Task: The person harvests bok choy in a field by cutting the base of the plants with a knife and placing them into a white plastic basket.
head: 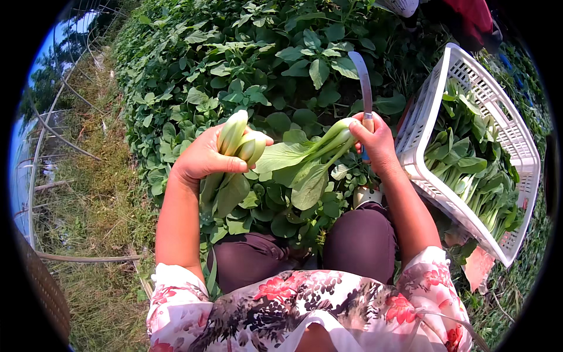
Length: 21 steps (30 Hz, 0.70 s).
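Observation:
My left hand (203,152) is closed around a few heads of bok choy (239,138), their pale stem bases up and their leaves hanging below the wrist. In my right hand (376,143) is a sickle (364,79) with a wooden handle, its curved blade pointing up and away from me. The same hand pinches the base of another bok choy (323,152) between thumb and fingers. That plant's leaves fan out leftward, towards my left hand. Leafy plants (277,215) grow beneath both hands, just beyond my knees.
A white plastic crate (418,154) stands tilted at my right, holding many cut bok choy (479,171). Dense leafy plants (211,57) spread ahead. Dry grass (96,193) and bent frame poles (37,163) lie to the left. Part of another person (473,20) shows at the top right.

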{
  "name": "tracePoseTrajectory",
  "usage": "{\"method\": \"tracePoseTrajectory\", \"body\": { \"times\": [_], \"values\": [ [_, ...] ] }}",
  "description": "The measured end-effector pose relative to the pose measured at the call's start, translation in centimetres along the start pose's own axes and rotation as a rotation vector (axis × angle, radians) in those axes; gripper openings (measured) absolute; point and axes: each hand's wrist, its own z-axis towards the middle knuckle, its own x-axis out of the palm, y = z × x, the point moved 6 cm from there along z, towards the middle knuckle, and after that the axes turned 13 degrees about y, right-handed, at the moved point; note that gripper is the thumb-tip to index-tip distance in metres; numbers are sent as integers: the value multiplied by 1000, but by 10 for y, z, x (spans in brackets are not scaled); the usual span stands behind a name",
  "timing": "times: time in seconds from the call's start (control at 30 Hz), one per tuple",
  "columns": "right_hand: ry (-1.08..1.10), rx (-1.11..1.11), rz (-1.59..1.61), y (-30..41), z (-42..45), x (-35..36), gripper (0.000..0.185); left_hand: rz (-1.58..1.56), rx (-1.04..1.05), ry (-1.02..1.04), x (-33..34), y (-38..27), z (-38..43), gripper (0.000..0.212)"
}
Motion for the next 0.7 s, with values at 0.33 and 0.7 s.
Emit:
{"method": "tracePoseTrajectory", "body": {
  "times": [0.33,0.7],
  "values": [
    [590,162,385,-12,14,60,25,323,-319,-51,-35,63,67,39],
    [425,224,119,-14,22,65,29,-122,5,-69,33,103,67,85]
  ]
}}
